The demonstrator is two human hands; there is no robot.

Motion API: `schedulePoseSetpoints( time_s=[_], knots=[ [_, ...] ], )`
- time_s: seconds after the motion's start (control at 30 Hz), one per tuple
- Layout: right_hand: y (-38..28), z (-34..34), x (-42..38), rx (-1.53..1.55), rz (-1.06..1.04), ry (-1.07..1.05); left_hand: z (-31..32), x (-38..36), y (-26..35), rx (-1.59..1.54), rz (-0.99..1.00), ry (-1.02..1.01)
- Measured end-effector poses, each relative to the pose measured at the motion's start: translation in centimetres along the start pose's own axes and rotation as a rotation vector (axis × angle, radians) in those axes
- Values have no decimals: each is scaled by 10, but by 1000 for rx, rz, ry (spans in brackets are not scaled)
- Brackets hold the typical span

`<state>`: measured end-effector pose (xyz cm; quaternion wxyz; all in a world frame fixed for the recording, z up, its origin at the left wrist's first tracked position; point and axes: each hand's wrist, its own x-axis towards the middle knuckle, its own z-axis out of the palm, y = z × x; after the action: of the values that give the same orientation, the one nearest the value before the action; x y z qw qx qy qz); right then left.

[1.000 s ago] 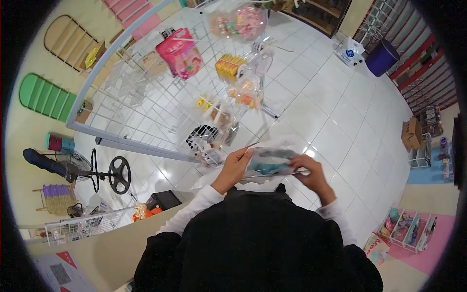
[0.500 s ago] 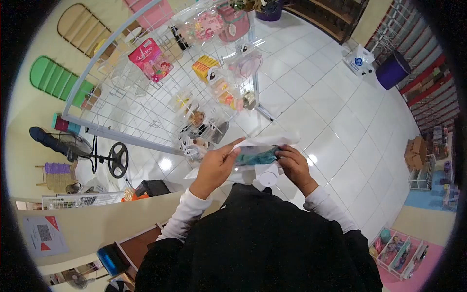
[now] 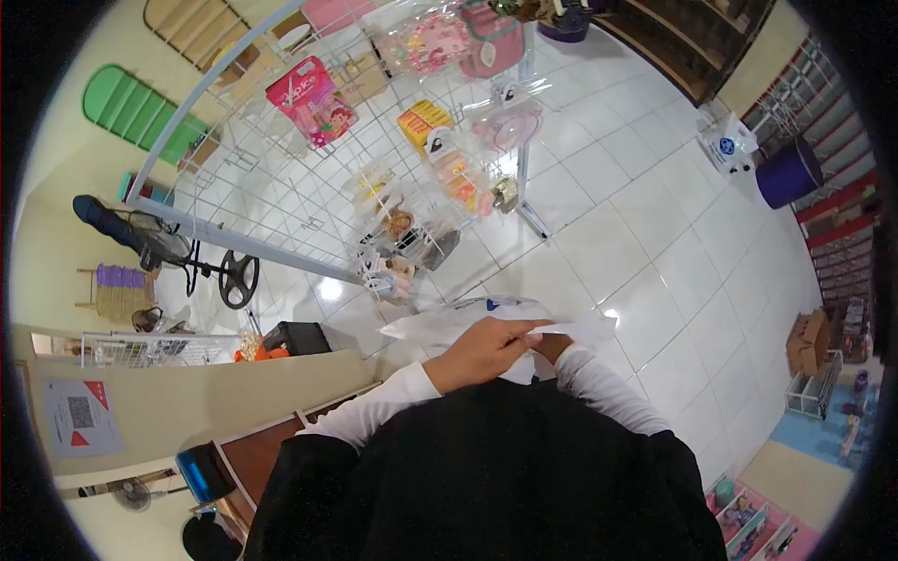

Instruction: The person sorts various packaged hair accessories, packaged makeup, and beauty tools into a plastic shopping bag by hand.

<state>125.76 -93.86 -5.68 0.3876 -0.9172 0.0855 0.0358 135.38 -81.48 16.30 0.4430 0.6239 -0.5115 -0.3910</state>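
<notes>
A white plastic bag (image 3: 449,323) with a small blue print is in front of my chest, spread out to the left of my hands. My left hand (image 3: 486,353) reaches across to the right, its thumb and fingers pinching the bag's edge. Close beside it is my right hand (image 3: 556,348), tucked under a raised white flap (image 3: 585,327). The bag and my left hand hide the right fingers, so their grip does not show. What lies inside the bag cannot be seen.
A white wire grid rack (image 3: 253,178) stands ahead on the left, hung with a pink packet (image 3: 313,101), a yellow box (image 3: 426,123) and several clear bags. White tile floor (image 3: 673,271) stretches right. A purple bin (image 3: 788,174) and another white bag (image 3: 728,145) stand far right.
My hands have come together, the left moving right and the right tucking under the flap. The teal thing between them is now hidden, and the printed white bag shows more. My view has shifted.
</notes>
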Motion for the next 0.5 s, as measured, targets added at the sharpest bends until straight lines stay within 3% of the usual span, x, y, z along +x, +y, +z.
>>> schedulePoseSetpoints(
  time_s=[0.13,0.2,0.23,0.4,0.5],
  knots=[
    [7,-5,1,55,-82,-2,-18,-3,-10,28,-254,91],
    [4,-17,-7,162,-192,55,-15,-5,-28,167,-261,204],
    [-3,-36,-13,519,-201,63,-16,-3,-27,242,-301,237],
    [60,-53,-43,234,-14,-285,12,5,-51,493,-414,360],
    [100,-56,-46,97,64,-474,27,19,-72,449,-547,458]
  ],
)
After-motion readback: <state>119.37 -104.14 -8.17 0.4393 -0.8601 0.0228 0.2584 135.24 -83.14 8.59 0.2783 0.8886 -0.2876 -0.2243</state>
